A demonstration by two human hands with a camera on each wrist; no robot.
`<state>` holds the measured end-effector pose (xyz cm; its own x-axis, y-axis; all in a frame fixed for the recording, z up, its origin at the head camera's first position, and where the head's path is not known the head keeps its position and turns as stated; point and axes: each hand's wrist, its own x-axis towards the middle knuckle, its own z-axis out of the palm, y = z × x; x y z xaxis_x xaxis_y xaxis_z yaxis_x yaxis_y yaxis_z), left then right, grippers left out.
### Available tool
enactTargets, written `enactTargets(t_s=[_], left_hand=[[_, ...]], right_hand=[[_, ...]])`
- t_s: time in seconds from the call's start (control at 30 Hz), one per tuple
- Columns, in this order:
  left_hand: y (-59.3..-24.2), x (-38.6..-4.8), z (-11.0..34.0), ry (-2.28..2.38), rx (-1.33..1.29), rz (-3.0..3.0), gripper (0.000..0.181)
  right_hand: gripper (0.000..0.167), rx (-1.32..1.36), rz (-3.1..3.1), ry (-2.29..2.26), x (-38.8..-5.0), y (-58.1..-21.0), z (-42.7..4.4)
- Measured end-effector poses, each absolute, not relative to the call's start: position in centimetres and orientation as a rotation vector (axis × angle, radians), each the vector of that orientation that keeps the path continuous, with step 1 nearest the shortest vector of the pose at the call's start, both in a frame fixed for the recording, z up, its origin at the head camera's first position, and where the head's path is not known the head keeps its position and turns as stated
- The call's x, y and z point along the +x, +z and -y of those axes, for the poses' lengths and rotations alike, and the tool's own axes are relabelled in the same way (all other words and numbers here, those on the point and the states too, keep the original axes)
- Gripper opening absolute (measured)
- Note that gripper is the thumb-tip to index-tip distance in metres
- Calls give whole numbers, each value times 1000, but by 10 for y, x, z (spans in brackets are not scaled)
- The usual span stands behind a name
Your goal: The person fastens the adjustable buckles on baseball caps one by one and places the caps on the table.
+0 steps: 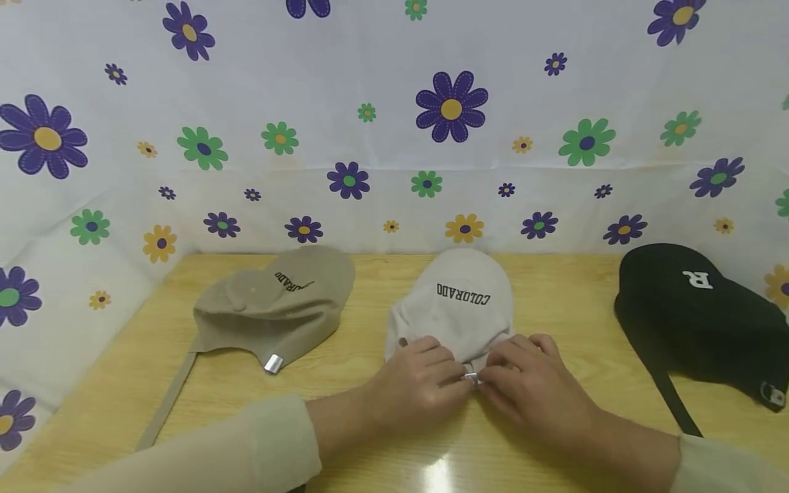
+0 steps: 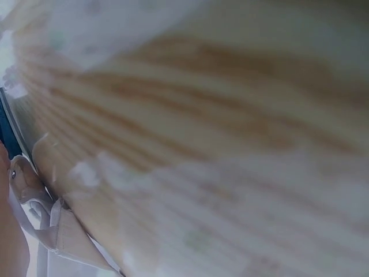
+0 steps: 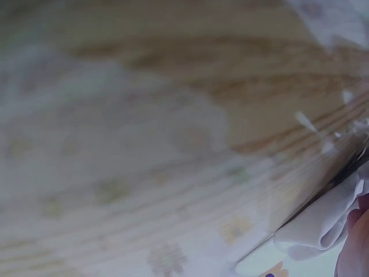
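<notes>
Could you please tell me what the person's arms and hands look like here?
The left hand and right hand are gloveless. The left sleeve and right sleeve look plain, pale beige-green, ending short of the wrists.

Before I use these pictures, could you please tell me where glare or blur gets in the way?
Head view: the white cap is readable, but a bright glare spot sits on the table near the bottom edge; both wrist views: the table is badly blurred, its grain stretched, with what look like reflections of the flowered cloth.
</notes>
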<state>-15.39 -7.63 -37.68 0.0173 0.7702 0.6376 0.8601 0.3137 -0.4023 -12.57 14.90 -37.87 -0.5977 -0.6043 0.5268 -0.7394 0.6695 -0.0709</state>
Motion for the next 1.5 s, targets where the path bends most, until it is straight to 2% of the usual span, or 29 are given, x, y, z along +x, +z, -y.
enactTargets(t_s=[0.33,1.5], left_hand=[[-387,-149,73,-170,-1451,1719,12],[-381,-152,74,-175,-1454,1803,14]], right_hand=[[7,986,2487,425,-117,-384,-151],[4,958,2492,434,-124,-380,-154]])
